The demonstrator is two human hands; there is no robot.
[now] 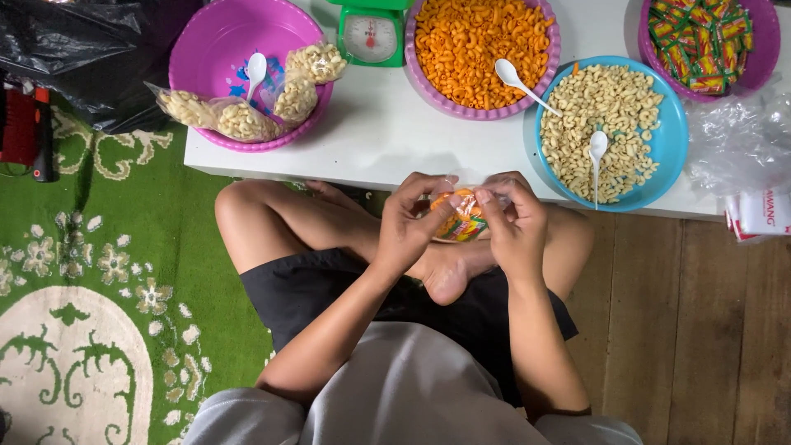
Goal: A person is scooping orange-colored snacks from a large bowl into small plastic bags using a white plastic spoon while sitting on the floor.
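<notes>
Where the low white table meets the person's crossed legs, the head view shows a smooth matte top, with a green floral-patterned rug to one side and brown wood planks to the other.

On the table: a glossy magenta plastic bowl holding clear filled bags of pale snack and a white plastic spoon; a small green kitchen scale with round dial; a ridged purple bowl of orange curved snack pieces with a spoon; a blue bowl of pale puffed pieces with a spoon; a purple bowl of small bright sachets; crumpled clear plastic.

Left hand and right hand: both pinched, fingertips closed on a small clear bag of orange snack, held between them just below the table edge, above the lap
</notes>
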